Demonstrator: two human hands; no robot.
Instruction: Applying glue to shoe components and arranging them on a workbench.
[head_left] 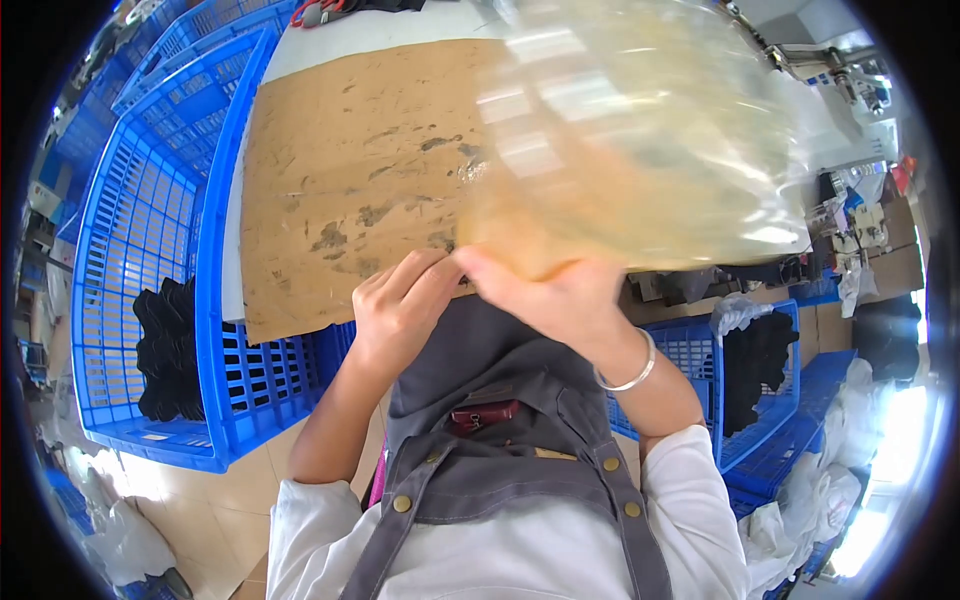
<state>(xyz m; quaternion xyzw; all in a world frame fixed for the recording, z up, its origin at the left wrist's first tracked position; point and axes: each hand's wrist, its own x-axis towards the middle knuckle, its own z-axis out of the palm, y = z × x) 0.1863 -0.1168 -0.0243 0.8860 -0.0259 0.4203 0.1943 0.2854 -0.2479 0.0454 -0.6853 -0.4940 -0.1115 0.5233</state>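
A large clear plastic bag (660,150), smeared by motion, spreads over the right part of the worktable. My right hand (555,295) grips its near edge, thumb and fingers closed on the film, and a pale bangle circles the wrist. Close beside it, my left hand (400,305) is closed in a pinch, its fingertips meeting my right fingertips at the bag's near left corner. What lies between the left fingertips is hidden. Under both hands is the near edge of a stained brown cardboard sheet (340,180) that covers the table.
To the left stands a blue plastic crate (215,300) with black pieces (168,350) inside. Another blue crate (720,400) at the right holds more black pieces (755,370). Red and black items (335,10) lie at the table's far edge. Machines (850,85) stand far right.
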